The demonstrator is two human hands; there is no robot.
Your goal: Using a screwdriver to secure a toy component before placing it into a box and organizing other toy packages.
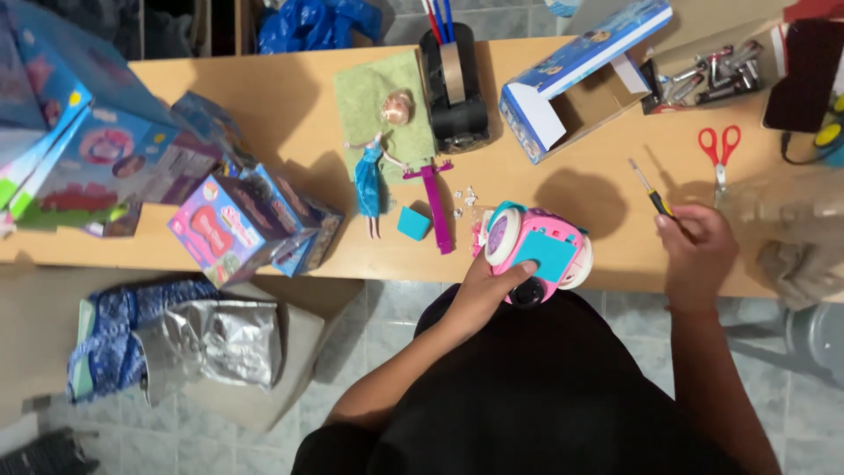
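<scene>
My left hand (485, 290) grips a pink and white toy vehicle (536, 251) with a teal panel, held at the near edge of the wooden table (290, 105). My right hand (697, 251) holds a small screwdriver (649, 189) with a yellow and black handle, its tip pointing up and left, about a hand's width right of the toy. A headless doll in a blue dress (369, 180) lies left of the toy, beside a purple plastic strip (435, 207) and a teal square piece (413, 223).
A doll head (397, 107) rests on a green cloth (378, 97). A black tape dispenser (457, 88), an open blue box (576, 75), a tray of batteries (712, 70), red scissors (719, 154) and colourful toy boxes (237, 224) crowd the table. Foil bag (215, 343) lies on the floor.
</scene>
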